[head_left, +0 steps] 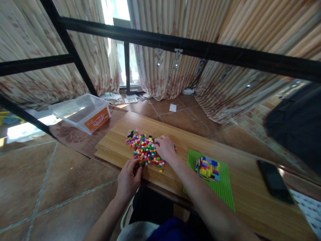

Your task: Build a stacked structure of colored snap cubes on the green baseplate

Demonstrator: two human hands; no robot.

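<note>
A loose heap of small multicoloured toy bricks lies on the wooden table. My left hand is at the heap's near-left edge, its fingers curled and the thumb brought in toward the index finger. Over the right part of the heap reaches my right hand, fingers bent down among the bricks. Whatever either hand's fingertips hold is too small or hidden to make out. To the right, a green baseplate bears a block built of yellow, blue, purple and other bricks; my right forearm crosses over the plate's left side.
A black phone lies at the table's right end. Beyond the left end stands a clear plastic bin with an orange label. A black metal rail runs across in front of the curtains. Papers lie on the tiled floor.
</note>
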